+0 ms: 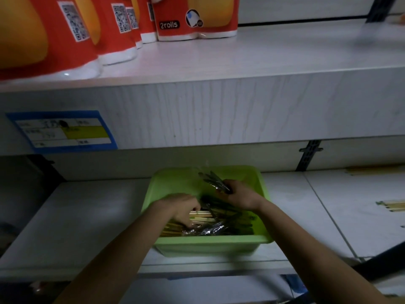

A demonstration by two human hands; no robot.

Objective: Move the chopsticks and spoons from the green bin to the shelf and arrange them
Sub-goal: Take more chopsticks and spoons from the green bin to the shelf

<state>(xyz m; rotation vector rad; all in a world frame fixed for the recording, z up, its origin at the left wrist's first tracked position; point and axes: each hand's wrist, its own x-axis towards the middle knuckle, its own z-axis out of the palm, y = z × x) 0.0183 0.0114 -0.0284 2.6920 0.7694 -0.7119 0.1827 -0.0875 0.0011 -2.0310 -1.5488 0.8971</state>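
Note:
A green bin (210, 243) stands on the lower shelf (72, 218), in front of me. Inside lie pale wooden chopsticks (202, 217), dark chopsticks (232, 212) and clear-wrapped packs of utensils (206, 230). My left hand (183, 208) reaches into the bin's left side, fingers curled around the pale chopsticks. My right hand (240, 195) is raised over the bin's back half, shut on a clear-wrapped pack of dark metal utensils (211, 178) that points up and left.
Bundles of pale chopsticks (392, 206) lie on the lower shelf at the far right, with more at the back right (372, 170). The upper shelf (219, 106) overhangs the bin and carries red paper-roll packs (195, 18). A blue price label (63, 131) sticks to its front.

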